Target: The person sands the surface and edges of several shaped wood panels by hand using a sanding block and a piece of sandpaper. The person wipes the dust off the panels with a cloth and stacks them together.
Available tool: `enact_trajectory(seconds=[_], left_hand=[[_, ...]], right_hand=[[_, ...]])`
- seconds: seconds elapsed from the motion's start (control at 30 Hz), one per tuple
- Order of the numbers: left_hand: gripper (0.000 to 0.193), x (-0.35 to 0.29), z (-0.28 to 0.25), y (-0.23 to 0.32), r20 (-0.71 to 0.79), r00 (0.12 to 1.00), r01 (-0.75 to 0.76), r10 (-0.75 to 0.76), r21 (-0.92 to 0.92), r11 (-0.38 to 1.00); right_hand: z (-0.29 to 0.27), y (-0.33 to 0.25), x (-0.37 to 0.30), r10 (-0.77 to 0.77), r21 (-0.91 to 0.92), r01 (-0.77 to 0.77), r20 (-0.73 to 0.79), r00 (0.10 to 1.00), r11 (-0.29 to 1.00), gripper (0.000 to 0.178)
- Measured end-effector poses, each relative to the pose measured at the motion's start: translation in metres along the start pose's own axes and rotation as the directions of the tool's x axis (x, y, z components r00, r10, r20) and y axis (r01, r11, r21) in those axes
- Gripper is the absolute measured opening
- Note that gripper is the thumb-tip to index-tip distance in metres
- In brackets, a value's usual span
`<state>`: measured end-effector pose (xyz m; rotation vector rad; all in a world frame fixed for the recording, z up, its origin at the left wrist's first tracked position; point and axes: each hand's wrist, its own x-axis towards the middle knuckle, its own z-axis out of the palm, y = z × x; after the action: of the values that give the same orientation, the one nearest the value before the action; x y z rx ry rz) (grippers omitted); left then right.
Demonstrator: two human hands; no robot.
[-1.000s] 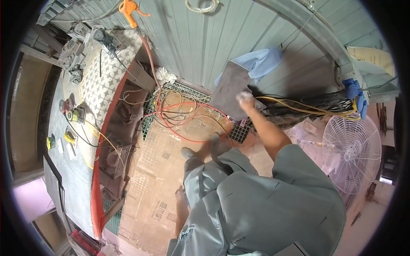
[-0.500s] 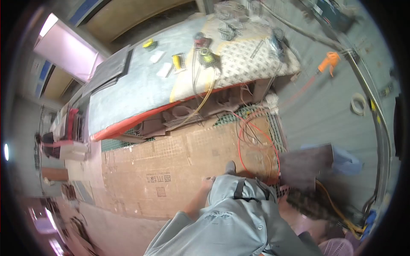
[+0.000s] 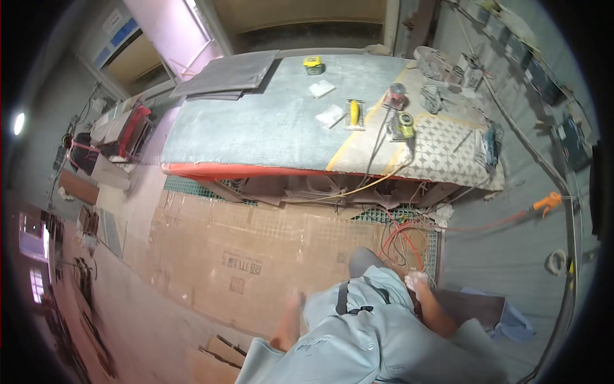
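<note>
My left hand [image 3: 295,302] hangs low beside my body over the flattened cardboard [image 3: 204,237]; it is blurred and its fingers cannot be made out. On the other side, my right hand [image 3: 419,281] is near my right hip, close to coiled red hoses [image 3: 400,240]. It looks whitish, and whether it holds anything cannot be told. Ahead stands a workbench [image 3: 256,128] with a blue-grey cover. On it lie a yellow-handled flat tool [image 3: 354,114], white pads [image 3: 330,116], a red-topped sander-like tool [image 3: 396,96] and a yellow-green one [image 3: 405,125] with hoses.
Dark grey panels [image 3: 230,75] lie at the bench's far left, near a yellow-and-green box [image 3: 313,64]. An orange air gun [image 3: 547,203] hangs at the right wall, with a tape roll [image 3: 556,262] below. Stacked boards [image 3: 118,128] stand far left.
My view has turned, so the bench now sits further right and more level. My right hand has come into sight by my hip. Objects on the bench appear unmoved.
</note>
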<state>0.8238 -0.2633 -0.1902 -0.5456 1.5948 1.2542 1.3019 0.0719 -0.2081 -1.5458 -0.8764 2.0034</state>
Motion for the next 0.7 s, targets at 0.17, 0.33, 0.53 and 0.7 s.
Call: enact_trajectory(seconds=[0.17,0.33,0.53,0.7], left_hand=[[0.024,-0.034,-0.03,-0.033,-0.109,0.993,0.079,-0.043,0.36,0.93],[0.026,-0.019,-0.025,0.021,-0.154,0.985,0.108,-0.074,0.229,0.967],[0.029,0.043,-0.023,0.173,-0.193,0.981,-0.024,0.008,-0.082,0.996],[0.032,0.097,0.04,0.409,-0.141,0.956,-0.292,0.256,-0.516,0.805]], right_hand=[[0.125,-0.108,0.052,0.103,-0.323,-0.113,-0.049,0.993,0.94,0.013],[0.273,-0.178,0.108,0.071,-0.442,0.009,0.163,0.984,0.897,0.023],[0.44,-0.257,0.173,0.057,-0.492,0.165,0.406,0.912,0.855,0.021],[0.552,-0.304,0.28,-0.301,-0.138,0.917,0.953,0.02,-0.374,0.031]])
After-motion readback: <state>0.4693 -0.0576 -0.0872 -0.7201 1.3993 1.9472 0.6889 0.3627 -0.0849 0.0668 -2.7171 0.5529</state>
